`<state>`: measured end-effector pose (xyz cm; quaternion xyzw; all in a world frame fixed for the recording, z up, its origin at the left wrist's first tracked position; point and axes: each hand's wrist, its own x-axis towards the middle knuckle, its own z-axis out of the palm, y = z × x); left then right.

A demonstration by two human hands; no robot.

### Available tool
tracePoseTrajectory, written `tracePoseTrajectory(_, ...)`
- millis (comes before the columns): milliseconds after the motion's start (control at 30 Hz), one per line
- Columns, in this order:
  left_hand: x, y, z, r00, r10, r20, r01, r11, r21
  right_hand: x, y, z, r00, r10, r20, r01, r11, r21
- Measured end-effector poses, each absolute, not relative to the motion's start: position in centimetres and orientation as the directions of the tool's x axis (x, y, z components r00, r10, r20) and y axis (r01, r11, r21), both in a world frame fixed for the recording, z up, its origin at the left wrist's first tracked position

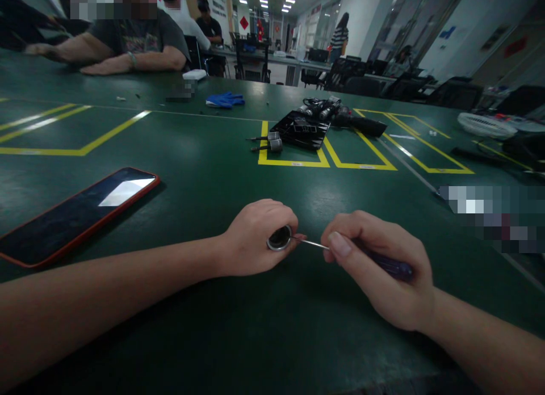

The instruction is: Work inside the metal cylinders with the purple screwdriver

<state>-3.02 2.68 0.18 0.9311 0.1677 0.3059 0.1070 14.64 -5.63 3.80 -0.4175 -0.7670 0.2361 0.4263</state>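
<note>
My left hand (259, 239) is closed around a small round part with a silver rim and dark hollow inside, a metal-rimmed cylinder (280, 238). Its open end faces me, while my fingers hide the rest of its body. In my right hand (378, 264) is a screwdriver (394, 265) with a dark purple handle, gripped between thumb and fingers. The thin metal shaft points left, and its tip reaches the cylinder's rim; whether it touches or goes inside I cannot tell. Both hands are just above the green table (204, 338).
A phone (80, 216) in an orange-red case lies at left. Beyond my hands are two grey cylindrical parts with thin stems (272, 142), a black plastic bag (302, 129), bundled black cables (326, 108) and a blue glove (225, 100). Yellow tape marks rectangles. A person (140, 43) sits across the table.
</note>
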Motion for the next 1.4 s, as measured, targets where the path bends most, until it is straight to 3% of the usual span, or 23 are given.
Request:
tracePoseTrajectory(167, -3.06, 2.69, 0.34, 0.760, 0.376, 0.530, 0.242, -0.921, 0.307, 14.72, -5.33, 3.55, -0.221, 0.897, 0.382, 0.414, 0.441, -0.796)
tracePoseTrajectory(400, -3.02, 2.69, 0.27, 0.765, 0.374, 0.524, 0.237, -0.921, 0.310, 14.85, -5.39, 3.39, -0.192, 0.904, 0.383, 0.407, 0.428, -0.807)
tracePoseTrajectory(700, -3.02, 2.70, 0.22, 0.765, 0.370, 0.527, 0.240, -0.923, 0.301, 14.54, -5.70, 4.20, -0.399, 0.767, 0.502, 0.497, 0.641, -0.585)
tracePoseTrajectory(933, -2.99, 2.61, 0.26, 0.757, 0.361, 0.545, 0.238, -0.929, 0.284, 14.82, -5.53, 3.59, -0.225, 0.882, 0.414, 0.420, 0.471, -0.776)
tracePoseTrajectory(1100, -2.97, 2.62, 0.36, 0.761, 0.376, 0.528, 0.246, -0.921, 0.302, 14.86, -5.42, 3.50, -0.199, 0.902, 0.383, 0.400, 0.431, -0.809)
tracePoseTrajectory(1400, -2.86, 2.58, 0.36, 0.754, 0.388, 0.530, 0.257, -0.917, 0.305, 14.63, -5.79, 4.06, -0.375, 0.788, 0.489, 0.480, 0.616, -0.625)
